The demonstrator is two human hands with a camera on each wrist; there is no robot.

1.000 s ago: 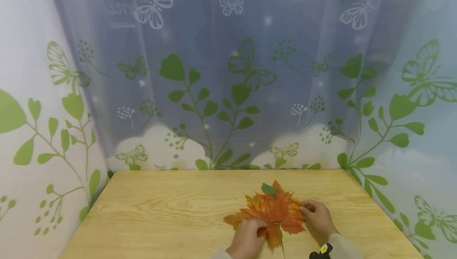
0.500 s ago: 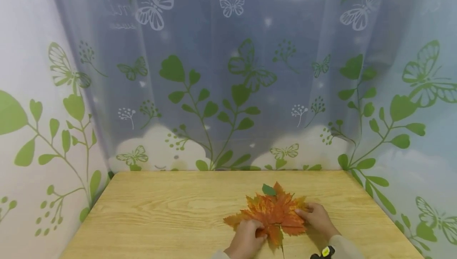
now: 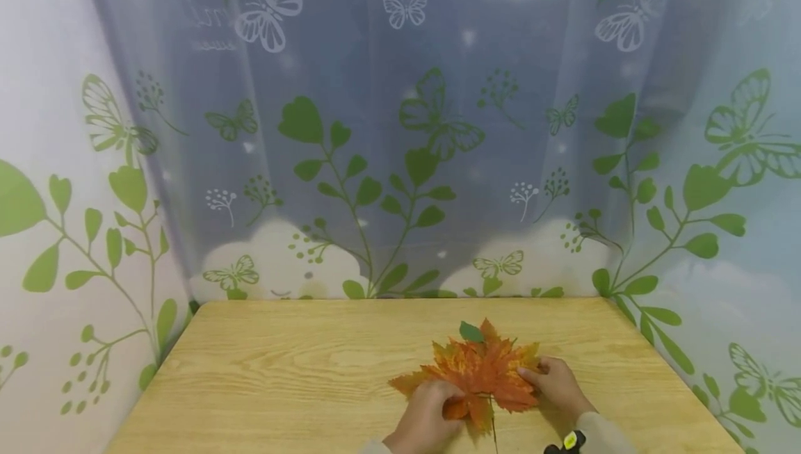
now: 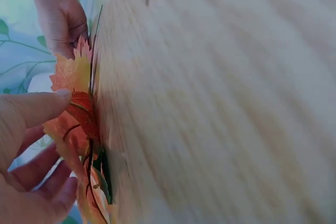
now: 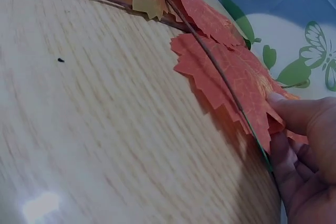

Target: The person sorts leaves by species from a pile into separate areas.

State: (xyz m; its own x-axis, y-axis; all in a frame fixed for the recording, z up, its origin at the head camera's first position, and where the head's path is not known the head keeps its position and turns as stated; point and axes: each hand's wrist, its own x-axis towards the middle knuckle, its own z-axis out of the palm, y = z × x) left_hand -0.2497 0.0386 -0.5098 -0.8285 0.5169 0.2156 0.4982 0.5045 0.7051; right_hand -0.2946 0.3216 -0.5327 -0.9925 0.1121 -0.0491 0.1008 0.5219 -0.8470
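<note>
A cluster of orange-red artificial maple leaves (image 3: 484, 367) lies on the wooden table, with a thin dark stem (image 3: 493, 426) pointing to the near edge. My left hand (image 3: 428, 412) is at the cluster's near left; in the left wrist view its thumb (image 4: 50, 103) lies on a leaf and its fingers curl behind it, pinching the leaf. At the right side my right hand (image 3: 557, 384) pinches a red leaf (image 5: 226, 77) between thumb and fingers. A green leaf (image 3: 471, 332) sticks out at the far side of the cluster. Green-tipped wire stems (image 5: 257, 140) run along the leaves.
The wood-grain table (image 3: 281, 370) reaches back to a curtain (image 3: 375, 162) printed with butterflies and green plants, which also hangs at both sides. A black device with a yellow label (image 3: 566, 442) is worn on the right wrist.
My right thumb has moved inward onto the right-hand leaf, and that leaf's outer tip shows more. The left hand has shifted slightly left with its leaf. The cluster stays in place.
</note>
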